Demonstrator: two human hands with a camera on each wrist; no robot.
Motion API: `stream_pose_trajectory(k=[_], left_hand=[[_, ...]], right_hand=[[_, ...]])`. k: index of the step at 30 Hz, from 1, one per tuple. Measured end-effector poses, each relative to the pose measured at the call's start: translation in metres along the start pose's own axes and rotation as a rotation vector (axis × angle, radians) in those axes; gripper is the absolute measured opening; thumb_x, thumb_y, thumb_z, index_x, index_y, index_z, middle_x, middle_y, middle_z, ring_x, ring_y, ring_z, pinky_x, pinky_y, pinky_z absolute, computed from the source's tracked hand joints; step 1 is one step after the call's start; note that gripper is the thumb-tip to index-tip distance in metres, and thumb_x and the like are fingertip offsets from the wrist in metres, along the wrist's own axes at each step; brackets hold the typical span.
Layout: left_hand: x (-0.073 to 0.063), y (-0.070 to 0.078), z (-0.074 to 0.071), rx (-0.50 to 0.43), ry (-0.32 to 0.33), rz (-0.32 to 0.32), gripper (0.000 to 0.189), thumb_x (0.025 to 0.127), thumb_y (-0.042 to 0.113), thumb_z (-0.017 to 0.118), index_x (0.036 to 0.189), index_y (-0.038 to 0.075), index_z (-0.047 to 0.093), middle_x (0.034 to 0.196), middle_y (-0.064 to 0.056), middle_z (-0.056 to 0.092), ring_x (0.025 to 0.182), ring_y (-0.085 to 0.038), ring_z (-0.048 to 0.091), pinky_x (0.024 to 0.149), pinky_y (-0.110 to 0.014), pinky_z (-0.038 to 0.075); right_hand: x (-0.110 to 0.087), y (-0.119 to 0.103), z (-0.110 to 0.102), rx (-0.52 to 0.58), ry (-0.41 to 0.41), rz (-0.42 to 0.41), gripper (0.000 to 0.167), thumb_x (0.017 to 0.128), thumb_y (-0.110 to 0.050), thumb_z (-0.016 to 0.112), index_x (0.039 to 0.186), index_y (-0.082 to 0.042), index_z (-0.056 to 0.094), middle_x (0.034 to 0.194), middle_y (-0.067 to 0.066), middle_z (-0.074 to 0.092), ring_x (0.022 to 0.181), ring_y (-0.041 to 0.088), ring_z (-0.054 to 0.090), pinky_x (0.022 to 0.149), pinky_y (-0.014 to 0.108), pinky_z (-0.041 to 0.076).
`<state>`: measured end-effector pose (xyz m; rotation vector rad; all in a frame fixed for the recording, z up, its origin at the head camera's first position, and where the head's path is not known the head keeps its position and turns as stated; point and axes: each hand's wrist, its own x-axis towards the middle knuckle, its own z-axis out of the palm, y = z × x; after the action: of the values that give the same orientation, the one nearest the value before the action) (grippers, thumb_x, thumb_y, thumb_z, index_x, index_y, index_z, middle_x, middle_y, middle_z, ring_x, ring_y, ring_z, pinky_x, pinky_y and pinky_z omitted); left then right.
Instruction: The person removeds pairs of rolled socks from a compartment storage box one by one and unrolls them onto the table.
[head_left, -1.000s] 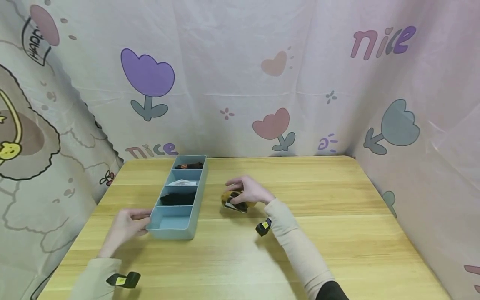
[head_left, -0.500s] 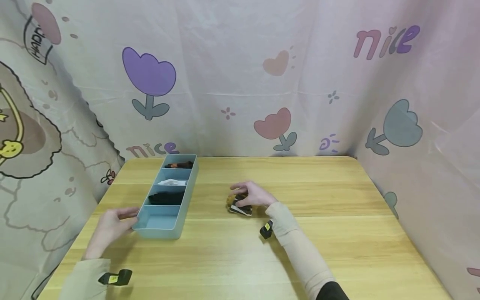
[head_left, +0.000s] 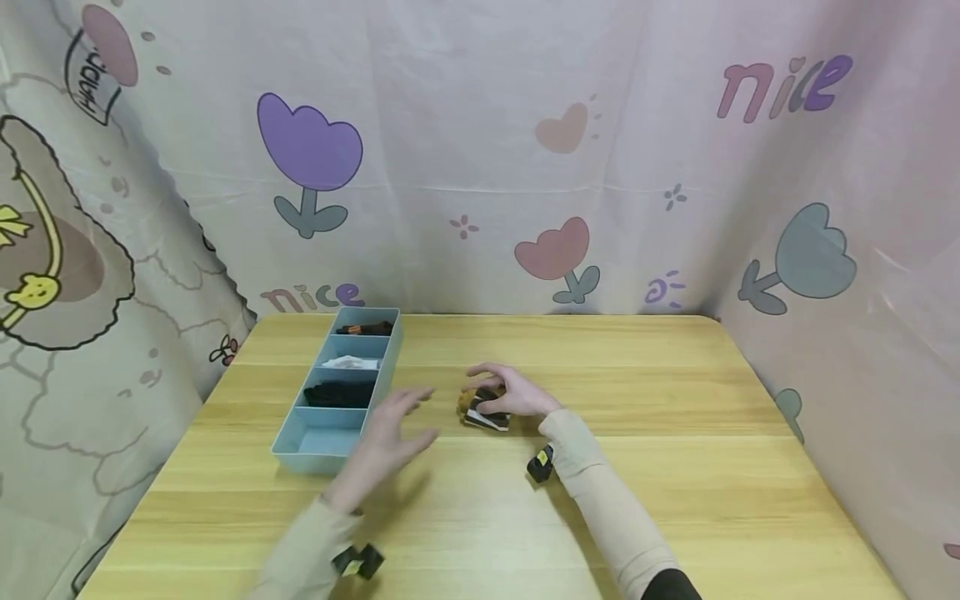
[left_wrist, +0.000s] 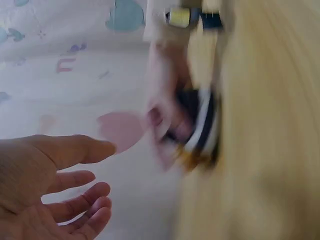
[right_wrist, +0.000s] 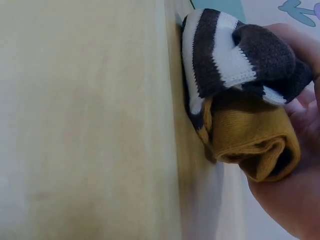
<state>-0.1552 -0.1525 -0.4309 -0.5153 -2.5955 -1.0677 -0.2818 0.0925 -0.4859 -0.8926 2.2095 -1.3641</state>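
My right hand (head_left: 513, 393) grips a rolled bundle of socks (head_left: 486, 418) close over the middle of the table. In the right wrist view the socks (right_wrist: 255, 135) show a mustard roll with dark-and-white stripes folded over it, between thumb and fingers. My left hand (head_left: 382, 450) is in the air by the near right corner of a light-blue divided box (head_left: 387, 362), fingers spread and holding nothing. In the left wrist view its fingers (left_wrist: 82, 150) point toward the blurred right hand and the striped socks (left_wrist: 202, 120).
Inside the box lie a black cloth bundle (head_left: 339, 394), a white item (head_left: 351, 362) and a dark item with orange marks (head_left: 367, 329), each in its own compartment. The near compartment is bare. A printed curtain (head_left: 450, 125) hangs behind the wooden table (head_left: 637, 500).
My left hand has let go of the box and moved right, toward the socks. Earlier the box slid left with that hand. The right hand has shifted slightly, still holding the socks.
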Motion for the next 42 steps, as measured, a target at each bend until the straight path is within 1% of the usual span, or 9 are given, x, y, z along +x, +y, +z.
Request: stream_pose_trajectory(k=[3, 7, 10, 15, 21, 26, 31, 36, 42], left_hand=[[0.021, -0.010, 0.035, -0.280, -0.146, -0.116, 0.061, 0.078, -0.002, 0.080, 0.134, -0.004, 0.057, 0.123, -0.025, 0.064, 0.110, -0.040, 0.063, 0.095, -0.053, 0.055], [0.038, -0.027, 0.070, -0.512, -0.169, -0.228, 0.066, 0.075, -0.009, 0.077, 0.136, -0.006, 0.053, 0.126, -0.028, 0.060, 0.110, -0.039, 0.062, 0.093, -0.049, 0.057], [0.044, -0.032, 0.082, -0.489, -0.147, -0.232, 0.064, 0.074, -0.010, 0.078, 0.134, -0.003, 0.056, 0.122, -0.023, 0.059, 0.101, -0.030, 0.063, 0.086, -0.039, 0.060], [0.049, -0.034, 0.092, -0.403, -0.136, -0.178, 0.053, 0.072, -0.009, 0.081, 0.122, 0.002, 0.066, 0.111, -0.016, 0.059, 0.093, -0.021, 0.056, 0.078, -0.029, 0.059], [0.055, -0.039, 0.093, -0.381, -0.132, -0.160, 0.037, 0.071, -0.006, 0.084, 0.106, 0.001, 0.074, 0.104, -0.015, 0.066, 0.093, -0.022, 0.061, 0.083, -0.031, 0.055], [0.058, -0.044, 0.090, -0.414, -0.152, -0.213, 0.028, 0.073, -0.003, 0.084, 0.099, 0.001, 0.075, 0.099, -0.014, 0.069, 0.088, -0.017, 0.066, 0.085, -0.032, 0.054], [0.058, -0.047, 0.089, -0.432, -0.173, -0.240, 0.021, 0.075, 0.000, 0.083, 0.095, -0.001, 0.075, 0.092, -0.017, 0.074, 0.078, -0.009, 0.064, 0.076, -0.025, 0.052], [0.057, -0.049, 0.090, -0.464, -0.160, -0.282, 0.018, 0.079, 0.002, 0.082, 0.095, -0.002, 0.074, 0.094, -0.017, 0.076, 0.078, -0.008, 0.067, 0.076, -0.023, 0.054], [0.055, -0.052, 0.088, -0.476, -0.132, -0.297, 0.015, 0.080, 0.002, 0.081, 0.093, 0.000, 0.072, 0.098, -0.016, 0.076, 0.087, -0.013, 0.070, 0.084, -0.027, 0.055]], right_hand=[[-0.001, 0.002, 0.000, 0.024, 0.046, -0.025, 0.070, 0.087, -0.003, 0.074, 0.146, -0.002, 0.036, 0.137, 0.017, 0.063, 0.132, 0.035, 0.055, 0.113, 0.049, 0.041], [0.000, 0.006, 0.001, 0.024, 0.107, -0.059, 0.073, 0.082, 0.000, 0.078, 0.141, -0.003, 0.035, 0.122, 0.019, 0.061, 0.113, 0.025, 0.060, 0.105, 0.041, 0.047], [-0.001, 0.007, 0.001, 0.041, 0.123, -0.062, 0.069, 0.082, 0.001, 0.078, 0.137, -0.002, 0.039, 0.110, 0.015, 0.062, 0.103, 0.017, 0.059, 0.103, 0.038, 0.047], [-0.006, 0.008, -0.001, 0.099, 0.127, -0.052, 0.064, 0.083, -0.002, 0.079, 0.137, 0.002, 0.043, 0.102, 0.008, 0.063, 0.097, 0.011, 0.060, 0.103, 0.036, 0.046], [-0.020, 0.018, -0.008, 0.288, 0.106, -0.085, 0.066, 0.093, -0.001, 0.065, 0.149, 0.006, 0.032, 0.109, 0.000, 0.072, 0.102, 0.007, 0.066, 0.103, 0.032, 0.045], [-0.033, 0.029, -0.015, 0.473, 0.017, -0.124, 0.059, 0.093, 0.008, 0.046, 0.149, 0.011, 0.027, 0.115, -0.010, 0.071, 0.111, 0.009, 0.063, 0.094, 0.025, 0.046], [-0.036, 0.036, -0.019, 0.515, -0.097, -0.169, 0.075, 0.082, 0.022, 0.048, 0.150, 0.014, 0.019, 0.130, -0.006, 0.063, 0.124, 0.012, 0.055, 0.078, 0.020, 0.052], [-0.040, 0.035, -0.022, 0.482, -0.126, -0.129, 0.088, 0.079, 0.020, 0.060, 0.152, 0.012, 0.013, 0.143, 0.001, 0.055, 0.133, 0.010, 0.048, 0.095, 0.023, 0.050], [-0.035, 0.032, -0.017, 0.377, 0.024, -0.054, 0.073, 0.087, 0.005, 0.070, 0.149, 0.008, 0.032, 0.134, 0.012, 0.065, 0.123, 0.011, 0.059, 0.119, 0.046, 0.031]])
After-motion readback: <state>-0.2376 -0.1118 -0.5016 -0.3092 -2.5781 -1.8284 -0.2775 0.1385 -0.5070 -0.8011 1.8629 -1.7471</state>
